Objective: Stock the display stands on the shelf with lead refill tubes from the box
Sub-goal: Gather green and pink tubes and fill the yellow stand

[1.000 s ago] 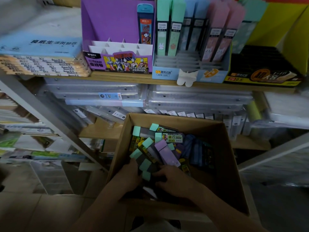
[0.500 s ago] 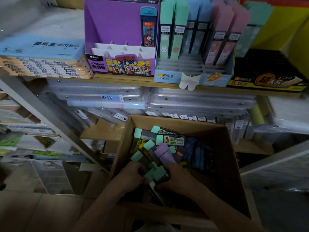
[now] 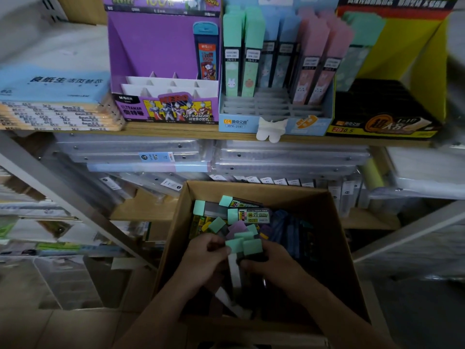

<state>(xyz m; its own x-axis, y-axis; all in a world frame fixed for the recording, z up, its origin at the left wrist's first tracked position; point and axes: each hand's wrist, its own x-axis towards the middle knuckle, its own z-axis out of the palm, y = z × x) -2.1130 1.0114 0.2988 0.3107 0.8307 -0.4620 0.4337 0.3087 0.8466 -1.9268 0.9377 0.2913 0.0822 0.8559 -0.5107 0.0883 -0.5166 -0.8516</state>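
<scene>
A cardboard box [image 3: 334, 238] stands low in front of the shelf, full of lead refill tubes [image 3: 254, 215] with green, purple and blue caps. Both hands are inside it. My left hand [image 3: 205, 260] and my right hand [image 3: 269, 260] together grip a small bundle of green-capped tubes [image 3: 245, 246], lifted slightly above the pile. On the shelf above stand a purple display stand [image 3: 163, 96] holding one tube, a light blue display stand [image 3: 276, 114] with pastel tubes along its back rows, and a black and yellow display stand [image 3: 382, 122].
A stack of loose-leaf paper packs [image 3: 55, 107] lies left of the purple stand. Clear plastic folders [image 3: 151, 154] fill the shelf under the stands. A white metal shelf upright [image 3: 75, 197] slants past the box's left side.
Both hands have gathered green-capped tubes from the pile and raised them a little. The view has tilted up slightly toward the shelf.
</scene>
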